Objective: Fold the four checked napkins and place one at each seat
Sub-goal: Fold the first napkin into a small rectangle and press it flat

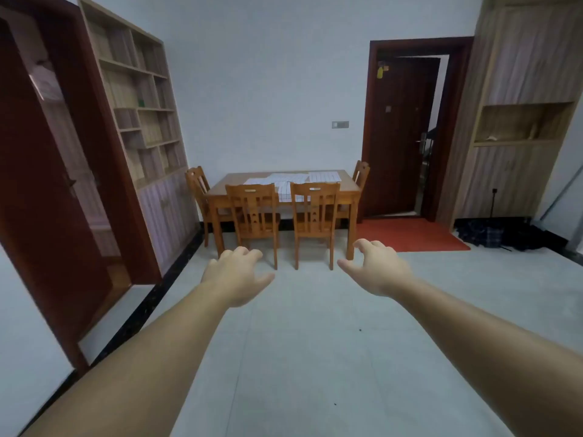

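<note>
Both arms reach forward over the floor, the left hand [237, 276] and right hand [377, 267] loosely curled and holding nothing, while the checked napkins [291, 182] lie unfolded on the far wooden table [226, 185] among four chairs [315, 216].

Both arms stretch forward over the pale floor [299, 357] — the left hand [236, 275] and right hand [375, 269] hold nothing, fingers loosely curled. Well ahead stands a wooden bench [232, 182] with four chairs [252, 205] around it — white checked napkins [323, 176] lie spread on top, unfolded.
</note>
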`<state>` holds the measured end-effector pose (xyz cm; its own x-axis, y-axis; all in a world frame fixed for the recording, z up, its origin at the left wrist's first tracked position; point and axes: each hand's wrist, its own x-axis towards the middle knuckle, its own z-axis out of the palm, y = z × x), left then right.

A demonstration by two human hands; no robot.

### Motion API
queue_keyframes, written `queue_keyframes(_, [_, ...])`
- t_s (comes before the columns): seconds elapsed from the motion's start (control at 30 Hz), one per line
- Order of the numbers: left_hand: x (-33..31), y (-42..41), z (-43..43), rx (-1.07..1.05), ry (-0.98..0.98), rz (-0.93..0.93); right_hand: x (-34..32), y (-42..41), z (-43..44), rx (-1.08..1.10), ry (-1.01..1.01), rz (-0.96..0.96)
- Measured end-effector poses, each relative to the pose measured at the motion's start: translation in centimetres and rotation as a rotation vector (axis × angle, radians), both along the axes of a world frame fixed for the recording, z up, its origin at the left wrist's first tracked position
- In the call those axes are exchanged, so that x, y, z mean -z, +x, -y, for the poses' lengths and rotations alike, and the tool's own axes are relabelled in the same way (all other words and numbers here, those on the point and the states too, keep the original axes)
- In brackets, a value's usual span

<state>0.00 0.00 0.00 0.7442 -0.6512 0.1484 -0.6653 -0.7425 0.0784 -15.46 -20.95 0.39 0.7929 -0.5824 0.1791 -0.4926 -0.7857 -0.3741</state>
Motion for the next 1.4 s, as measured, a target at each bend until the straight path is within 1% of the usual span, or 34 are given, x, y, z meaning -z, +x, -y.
queue_keyframes(0.13, [1.2, 4.9, 3.8, -0.004, 0.035, -0.009, 1.7, 4.9, 3.5, 0.021, 0.012, -0.038])
queue_keyframes(0.23, [2.1, 10.2, 7.2, -0.010, 0.042, -0.019, 2.8, 10.1, 6.7, 0.020, 0.007, -0.057])
queue_keyframes(0.4, [1.6, 18.3, 12.8, 0.009, 0.064, -0.046, 2.4, 18.6, 11.9, 0.048, -0.006, -0.076])
queue_keyframes(0.5, [0.9, 22.8, 16.3, 0.020, 0.044, -0.037, 1.7, 22.8, 15.1, 0.055, -0.002, -0.062])
queue_keyframes(0.67, [0.9, 28.3, 23.0, 0.049, 0.029, -0.029, 1.2, 28.4, 20.6, 0.072, -0.016, -0.055])
queue_keyframes(0.8, [2.1, 32.3, 28.8, 0.056, 0.030, -0.040, 2.2, 33.3, 25.9, 0.066, -0.021, -0.070])
queue_keyframes(0.97, [2.1, 38.3, 37.5, 0.028, 0.012, -0.031, 3.0, 39.8, 34.8, 0.048, -0.020, -0.037])
queue_keyframes(1.07, [1.9, 42.1, 44.4, -0.014, 0.003, -0.053, 2.6, 44.1, 41.7, 0.022, 0.006, -0.030])
queue_keyframes(1.2, [1.9, 45.5, 52.9, -0.002, -0.009, -0.080, 1.7, 48.6, 50.2, 0.011, 0.004, -0.027])
queue_keyframes(1.4, [1.2, 52.1, 62.7, 0.010, -0.007, -0.040, 1.8, 54.8, 59.3, 0.009, 0.034, -0.035])
